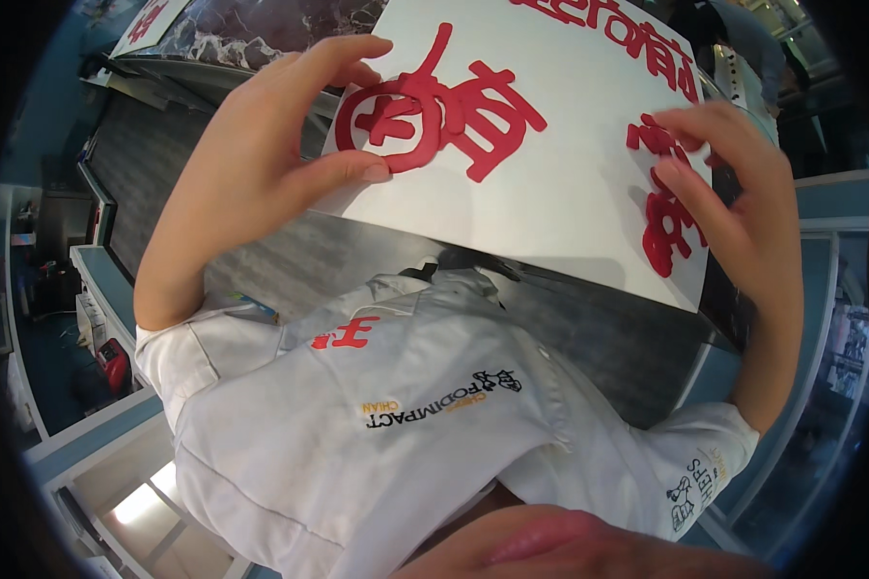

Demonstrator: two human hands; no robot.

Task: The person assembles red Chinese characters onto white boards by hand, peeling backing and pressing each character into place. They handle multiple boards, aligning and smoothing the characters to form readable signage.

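Note:
Red strips that look like soft clay or dough lie on a white board (560,222), shaped into written characters. At the board's left, a red ring (435,135) encloses smaller red strokes. My left hand (270,145) curves around that ring's left side, thumb tip at its lower edge and fingers above, spread apart. More red strokes (497,121) sit just right of the ring. Over the right end of the board, my right hand (743,183) hovers at or touches another red character (662,227), thumb and fingers apart. It partly hides those strokes; contact is unclear.
A dark marbled countertop (251,29) runs behind the board, with another white sheet with red strokes (147,24) at the far left. Further red characters (628,29) line the board's far edge. A person in dark clothing (743,43) is at the upper right.

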